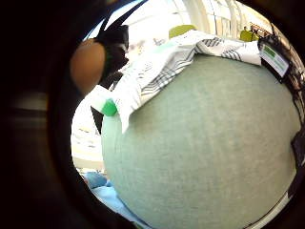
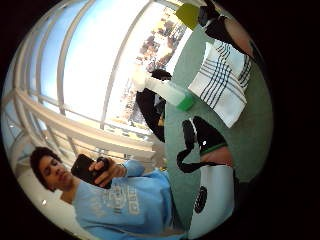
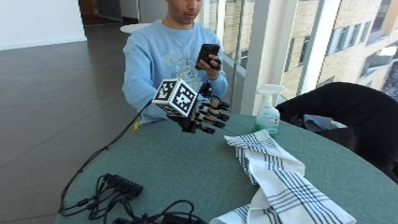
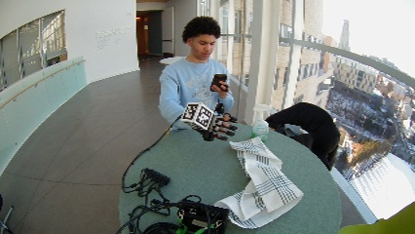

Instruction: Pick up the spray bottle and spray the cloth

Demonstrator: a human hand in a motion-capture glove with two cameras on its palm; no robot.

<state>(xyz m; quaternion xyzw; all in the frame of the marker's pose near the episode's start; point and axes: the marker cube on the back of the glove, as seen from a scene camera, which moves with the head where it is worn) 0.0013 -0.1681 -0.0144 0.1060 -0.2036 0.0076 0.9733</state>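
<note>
While the black-gloved right hand hovers above the table with fingers loosely curled, grasping nothing, the clear plastic spray bottle with green liquid stands upright at the far rim, just beyond the white cloth with dark stripes. Risk: a sideways reach may knock the bottle off that edge. Round grey-green fabric-topped table; tall windows, grey tiled floor.

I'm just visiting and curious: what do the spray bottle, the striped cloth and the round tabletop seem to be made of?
The spray bottle looks like translucent plastic with a white plastic trigger head; greenish liquid shows through.
The cloth looks like soft woven fabric, white with dark stripes; it lies in folds.
The table seems to have a matte green, finely textured top, maybe fabric or laminate; I cannot tell which.
</note>
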